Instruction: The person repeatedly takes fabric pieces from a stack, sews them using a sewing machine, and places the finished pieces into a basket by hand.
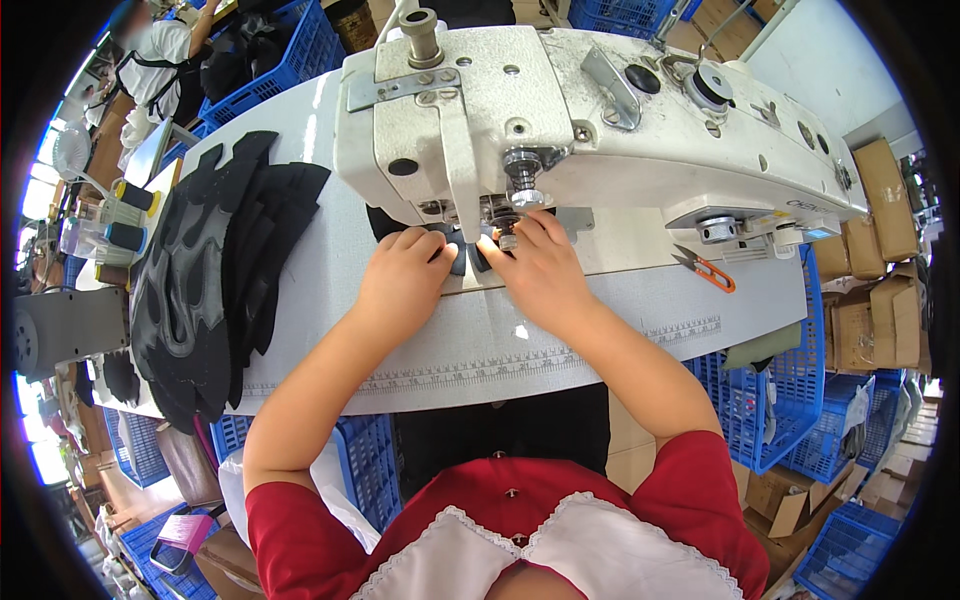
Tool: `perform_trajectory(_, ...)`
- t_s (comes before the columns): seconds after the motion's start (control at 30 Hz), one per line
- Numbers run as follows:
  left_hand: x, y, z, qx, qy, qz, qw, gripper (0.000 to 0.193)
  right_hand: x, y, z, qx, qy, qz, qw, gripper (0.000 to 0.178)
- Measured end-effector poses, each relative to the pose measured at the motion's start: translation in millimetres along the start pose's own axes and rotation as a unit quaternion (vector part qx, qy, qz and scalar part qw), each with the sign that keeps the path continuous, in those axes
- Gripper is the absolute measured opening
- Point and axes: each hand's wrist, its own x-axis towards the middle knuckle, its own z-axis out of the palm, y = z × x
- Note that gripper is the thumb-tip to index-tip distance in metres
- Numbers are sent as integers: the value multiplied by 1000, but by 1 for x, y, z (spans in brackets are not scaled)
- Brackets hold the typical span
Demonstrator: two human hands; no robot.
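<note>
A white industrial sewing machine (620, 120) stands across the table, its needle area just beyond my fingers. My left hand (405, 272) has its fingers curled on a black fabric piece (458, 256) left of the presser foot. My right hand (543, 275) pinches the same dark work from the right, its fingers bent close to the needle area. Part of the fabric lies under the machine head and is hidden. To the left rests a stack of cut black fabric pieces (200, 260), the top one bearing a glossy grey pattern. Orange-handled thread snips (708, 270) lie right of my right hand.
A printed ruler strip (540, 358) runs along the near edge of the grey table (450, 350). Thread spools (125, 237) stand at far left. Blue crates (770, 390) and cardboard boxes (885, 200) crowd the right. Another person (160, 55) is at the back left.
</note>
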Motion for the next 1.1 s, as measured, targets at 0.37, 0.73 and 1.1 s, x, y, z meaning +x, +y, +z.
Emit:
perform_trajectory(0.37,1,-10,11,-43,45,13,998,22,0,2,-1,16,-5,6,1000,15)
perform_trajectory(0.73,8,-19,19,1,80,33,996,19,1,8,2,51,2,7,999,14)
perform_trajectory(1.1,17,-19,19,9,24,-38,999,6,2,11,6,54,-28,34,998,21)
